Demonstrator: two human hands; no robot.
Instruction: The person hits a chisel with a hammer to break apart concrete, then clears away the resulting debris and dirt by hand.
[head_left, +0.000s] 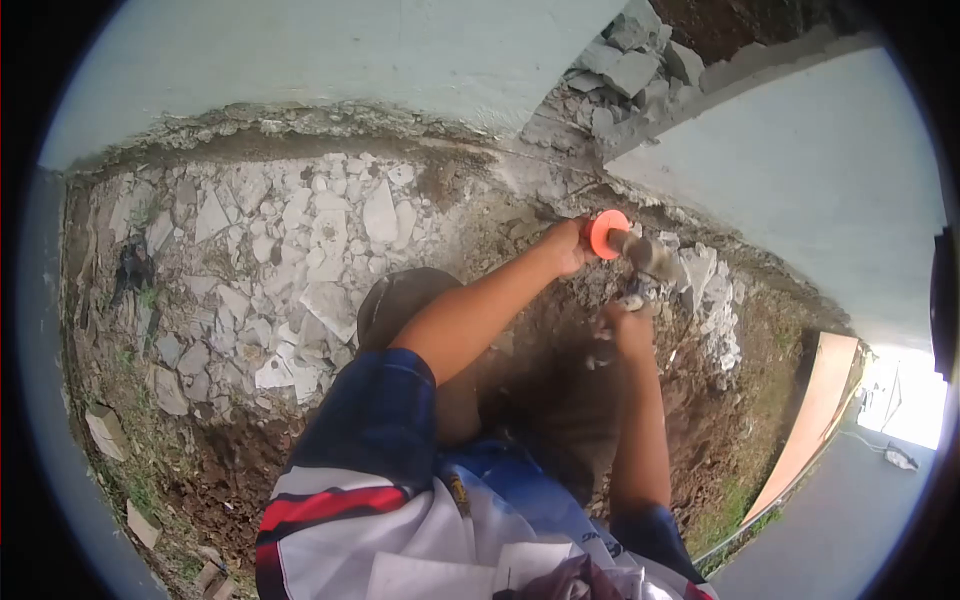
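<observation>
Left hand (568,246) is closed around the chisel (640,252) behind its orange guard (606,234). The tip apparently meets rubble (702,272) at the wall (820,180) base. Right hand (625,322) is blurred, so its grip cannot be told.

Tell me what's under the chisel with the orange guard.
Broken pale concrete pieces and brown soil lie under the chisel, held by the left hand. Its tip is blurred, and the right hand covers the ground just below.
</observation>
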